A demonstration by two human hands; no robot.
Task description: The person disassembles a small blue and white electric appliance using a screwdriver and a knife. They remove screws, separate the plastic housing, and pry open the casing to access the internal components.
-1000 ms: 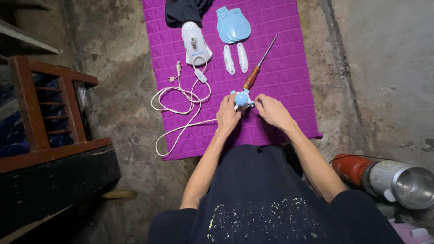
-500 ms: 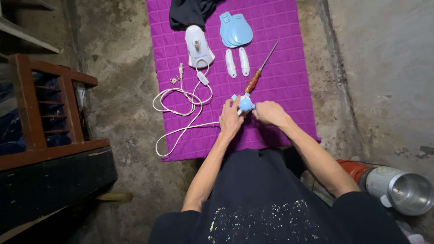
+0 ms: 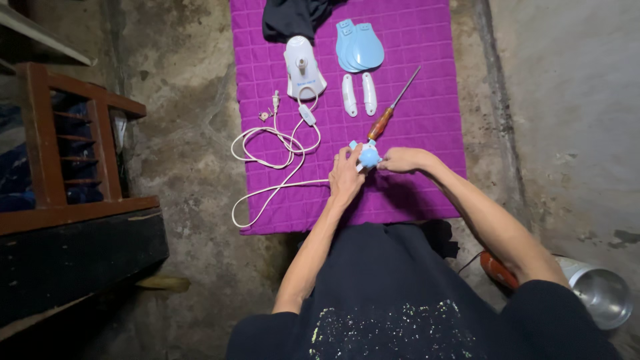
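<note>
Both my hands meet over a purple quilted mat point(image 3: 427, 193) on the floor. My left hand point(image 3: 345, 179) and my right hand point(image 3: 402, 160) together hold a small light-blue round part point(image 3: 369, 157) with white bits on it. Just beyond it lies a screwdriver point(image 3: 392, 111) with an orange-brown handle, pointing away to the right. A white cord point(image 3: 275, 150) loops on the mat's left side and runs toward my left hand.
Farther up the mat lie a white motor housing point(image 3: 303, 68), light-blue fan blades point(image 3: 360, 45), two white oblong pieces point(image 3: 358, 94) and a dark cloth point(image 3: 293, 17). A wooden frame point(image 3: 73, 153) stands at left. A metal container point(image 3: 597, 293) sits at lower right on the concrete floor.
The view has drifted a little; my hands stay together on the blue part, which has shifted slightly up and to the right toward the screwdriver handle.
</note>
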